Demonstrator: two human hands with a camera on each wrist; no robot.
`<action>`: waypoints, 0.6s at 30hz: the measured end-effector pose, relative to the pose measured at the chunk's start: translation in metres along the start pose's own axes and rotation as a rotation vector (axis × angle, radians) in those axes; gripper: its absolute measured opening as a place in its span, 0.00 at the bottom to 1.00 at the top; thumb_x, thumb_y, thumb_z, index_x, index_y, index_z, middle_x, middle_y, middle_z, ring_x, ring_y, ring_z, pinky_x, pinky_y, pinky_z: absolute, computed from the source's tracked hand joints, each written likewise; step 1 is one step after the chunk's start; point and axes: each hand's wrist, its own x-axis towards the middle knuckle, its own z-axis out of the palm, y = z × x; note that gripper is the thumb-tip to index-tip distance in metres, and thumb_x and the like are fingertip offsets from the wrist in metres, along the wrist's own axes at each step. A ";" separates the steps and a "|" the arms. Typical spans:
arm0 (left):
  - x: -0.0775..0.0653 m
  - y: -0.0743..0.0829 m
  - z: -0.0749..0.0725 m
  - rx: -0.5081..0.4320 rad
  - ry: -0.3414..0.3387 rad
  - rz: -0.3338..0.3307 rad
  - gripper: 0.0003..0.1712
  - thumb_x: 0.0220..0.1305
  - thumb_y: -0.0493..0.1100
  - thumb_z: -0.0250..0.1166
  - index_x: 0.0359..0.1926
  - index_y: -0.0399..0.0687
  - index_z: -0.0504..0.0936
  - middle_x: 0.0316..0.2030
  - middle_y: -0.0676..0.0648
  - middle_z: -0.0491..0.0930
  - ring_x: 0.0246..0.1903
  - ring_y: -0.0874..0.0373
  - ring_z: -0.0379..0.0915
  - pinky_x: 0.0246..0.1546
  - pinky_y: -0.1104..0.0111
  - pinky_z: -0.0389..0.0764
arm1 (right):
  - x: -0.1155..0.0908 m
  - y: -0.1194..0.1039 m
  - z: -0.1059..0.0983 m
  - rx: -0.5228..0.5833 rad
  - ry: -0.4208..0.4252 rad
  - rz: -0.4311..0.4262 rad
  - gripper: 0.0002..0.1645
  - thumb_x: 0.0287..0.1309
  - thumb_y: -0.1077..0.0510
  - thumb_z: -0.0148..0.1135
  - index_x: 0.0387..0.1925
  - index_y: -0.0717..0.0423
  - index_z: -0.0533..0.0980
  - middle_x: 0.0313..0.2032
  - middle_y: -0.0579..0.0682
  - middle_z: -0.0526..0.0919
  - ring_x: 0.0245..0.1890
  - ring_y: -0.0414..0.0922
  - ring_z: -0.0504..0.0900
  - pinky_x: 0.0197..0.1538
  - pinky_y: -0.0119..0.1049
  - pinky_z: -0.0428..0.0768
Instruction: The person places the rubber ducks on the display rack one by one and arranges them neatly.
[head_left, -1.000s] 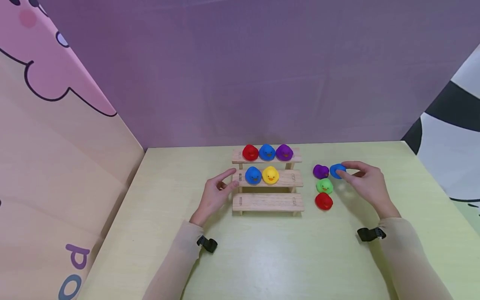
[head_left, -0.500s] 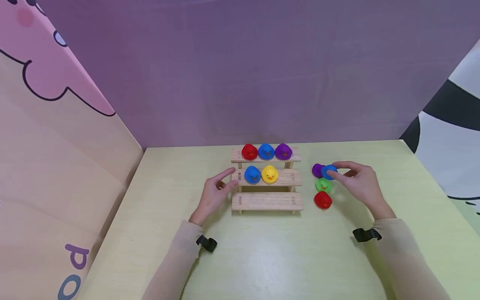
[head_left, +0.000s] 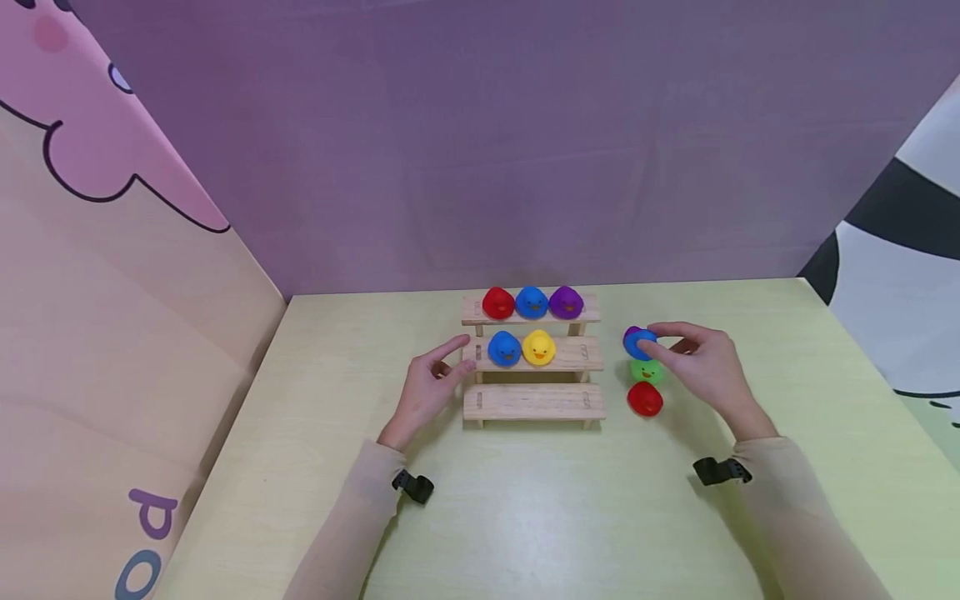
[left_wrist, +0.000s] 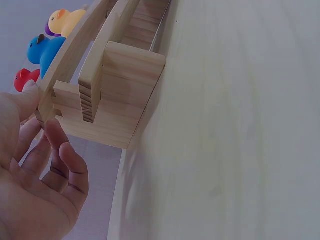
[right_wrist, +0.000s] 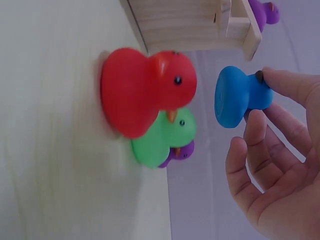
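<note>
My right hand (head_left: 705, 367) pinches a blue rubber duck (right_wrist: 232, 97) by its head, holding it in the air. In the head view it overlaps a purple duck (head_left: 632, 332) and a green duck (head_left: 647, 372) on the table; a red duck (head_left: 645, 399) sits nearer. My left hand (head_left: 429, 388) grips the left end of the middle step of a three-step wooden stand (head_left: 534, 403), thumb and fingers at its edge. That step carries another blue duck (head_left: 504, 349) and a yellow duck (head_left: 538, 347).
Along the stand's top step sit a red duck (head_left: 498, 303), a blue duck (head_left: 532, 302) and a purple duck (head_left: 566, 302). Behind the pale wooden table (head_left: 517, 508) rises a purple backdrop (head_left: 480, 150). Printed panels flank it on both sides.
My right hand has moved left with the blue duck, from beside the purple duck to in front of it, now partly covering it. The left hand has stayed at the stand.
</note>
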 end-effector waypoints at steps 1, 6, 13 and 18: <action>0.000 0.000 0.000 0.001 0.000 -0.002 0.27 0.74 0.48 0.70 0.71 0.55 0.81 0.41 0.35 0.82 0.30 0.57 0.71 0.24 0.73 0.67 | 0.000 -0.001 0.001 0.009 -0.001 -0.006 0.30 0.67 0.34 0.70 0.59 0.49 0.86 0.33 0.27 0.85 0.34 0.36 0.81 0.34 0.35 0.76; 0.001 -0.002 0.000 -0.002 -0.003 -0.006 0.27 0.74 0.49 0.70 0.72 0.55 0.81 0.45 0.36 0.83 0.30 0.57 0.71 0.24 0.73 0.67 | 0.000 -0.008 0.006 0.053 -0.007 -0.041 0.27 0.68 0.36 0.71 0.58 0.48 0.87 0.33 0.26 0.85 0.34 0.43 0.85 0.34 0.35 0.77; 0.000 0.000 -0.001 -0.009 -0.007 0.000 0.27 0.75 0.48 0.69 0.72 0.54 0.81 0.48 0.37 0.84 0.30 0.56 0.71 0.24 0.72 0.68 | -0.001 -0.019 0.012 0.070 -0.014 -0.077 0.27 0.69 0.40 0.71 0.60 0.52 0.86 0.40 0.38 0.89 0.34 0.37 0.83 0.34 0.32 0.78; 0.000 0.001 -0.001 -0.001 -0.007 -0.005 0.27 0.74 0.48 0.70 0.71 0.55 0.81 0.45 0.36 0.84 0.30 0.56 0.72 0.25 0.73 0.68 | -0.004 -0.027 0.014 0.092 -0.034 -0.090 0.27 0.70 0.42 0.71 0.61 0.54 0.85 0.49 0.57 0.90 0.36 0.37 0.84 0.37 0.29 0.80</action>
